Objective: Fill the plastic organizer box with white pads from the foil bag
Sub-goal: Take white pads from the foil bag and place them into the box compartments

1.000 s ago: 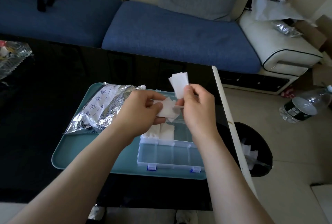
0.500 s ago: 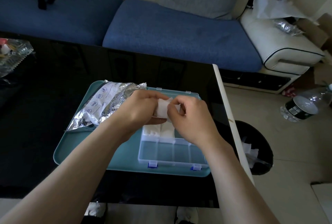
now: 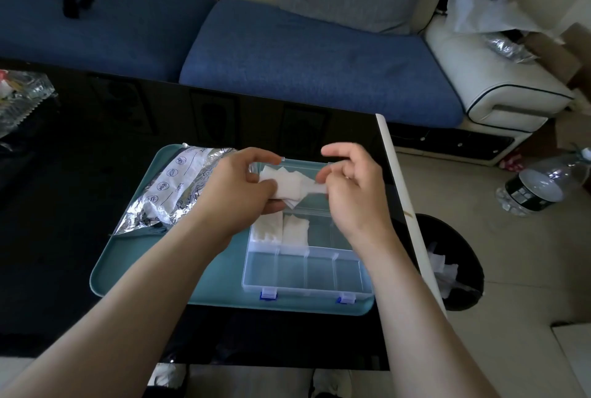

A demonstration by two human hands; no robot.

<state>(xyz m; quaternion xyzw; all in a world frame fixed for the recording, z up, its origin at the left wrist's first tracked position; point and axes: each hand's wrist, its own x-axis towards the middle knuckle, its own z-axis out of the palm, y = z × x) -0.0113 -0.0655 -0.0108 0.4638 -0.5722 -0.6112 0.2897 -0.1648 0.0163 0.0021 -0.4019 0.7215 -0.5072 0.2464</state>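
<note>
- Left hand and right hand: both bare, uncovered from fingertips to wrist.
- Left forearm: bare along its whole visible length, down to the picture's lower edge.
- Right forearm: bare in the same way.
- Whitish footwear low in the picture: too dim to tell shoes from socks.

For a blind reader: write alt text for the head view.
The left hand holds a stack of white square pads and the right hand pinches one, above a clear plastic organizer box on a teal tray. Two compartments hold pads; a silver foil bag lies beside it.
</note>
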